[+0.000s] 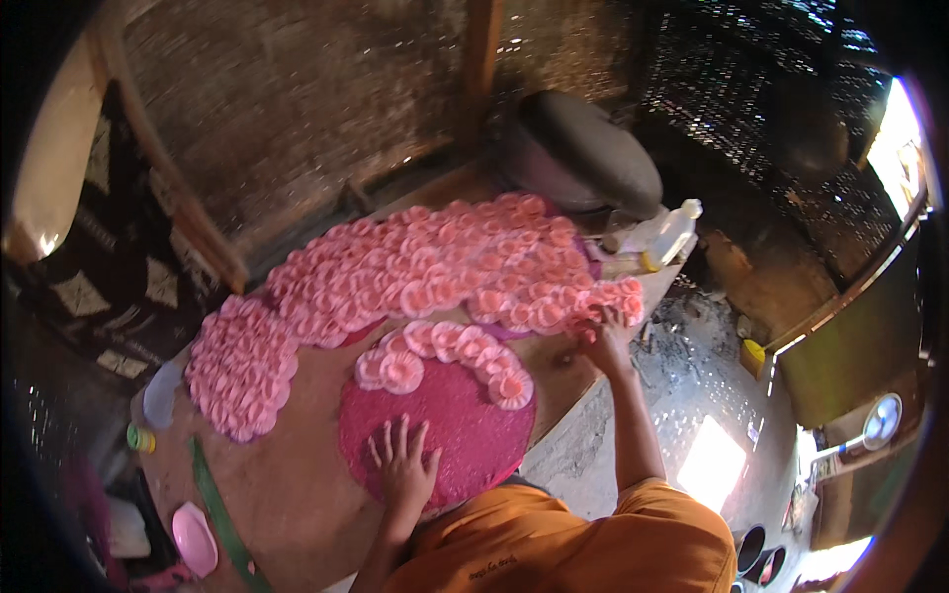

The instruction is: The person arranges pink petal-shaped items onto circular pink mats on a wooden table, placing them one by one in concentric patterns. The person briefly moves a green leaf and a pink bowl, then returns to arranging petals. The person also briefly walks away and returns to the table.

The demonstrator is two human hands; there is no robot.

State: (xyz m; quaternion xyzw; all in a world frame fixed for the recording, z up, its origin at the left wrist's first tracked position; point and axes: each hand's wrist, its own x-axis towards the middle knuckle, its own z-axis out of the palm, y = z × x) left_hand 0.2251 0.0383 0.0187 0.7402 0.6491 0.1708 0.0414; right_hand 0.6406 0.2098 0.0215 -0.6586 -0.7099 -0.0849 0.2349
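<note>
L hand (403,471) flat on pink tray (465,435)

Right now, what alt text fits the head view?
A left hand rests flat on a round pink tray edged with pink discs, while the right hand touches a large spread of discs on a brown table.

A clear plastic bottle (664,235) with a yellow base is seen at the desk's far edge, beside a dark rounded pot (583,148). A small pink dish (194,538) and a green strip (219,514) — possibly a ruler — are laid near the front-left corner.
</note>
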